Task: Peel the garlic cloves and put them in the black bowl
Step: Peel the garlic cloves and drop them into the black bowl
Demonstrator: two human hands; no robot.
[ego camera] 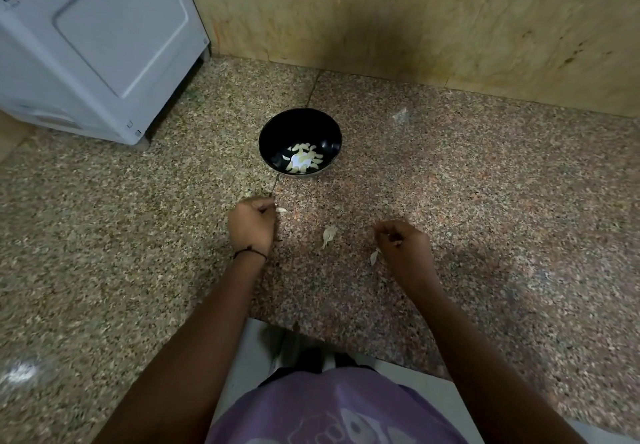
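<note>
Two hands are out over the counter (485, 184) in the head view, both nearer us than the bowl (277, 132). Our left hand (251, 227) is curled, its thumb and forefinger pinching a pale clove (282, 209) that pokes out to the right of the fingertips, just above the stone and short of the bowl. Our right hand (405, 246) is curled too, knuckles up; we cannot tell whether its fingers hold anything. Between the hands lies a dry skin (329, 234), and a second skin (374, 256) shows just beside the right hand's lower left edge. The bowl stands upright, with a heap of peeled cloves (303, 161) on its bottom. A black thread (250, 253) rings our left wrist. A white appliance (104, 45) stands at the far left against the wall (381, 11). Our purple shirt (329, 409) fills the bottom edge.
</note>
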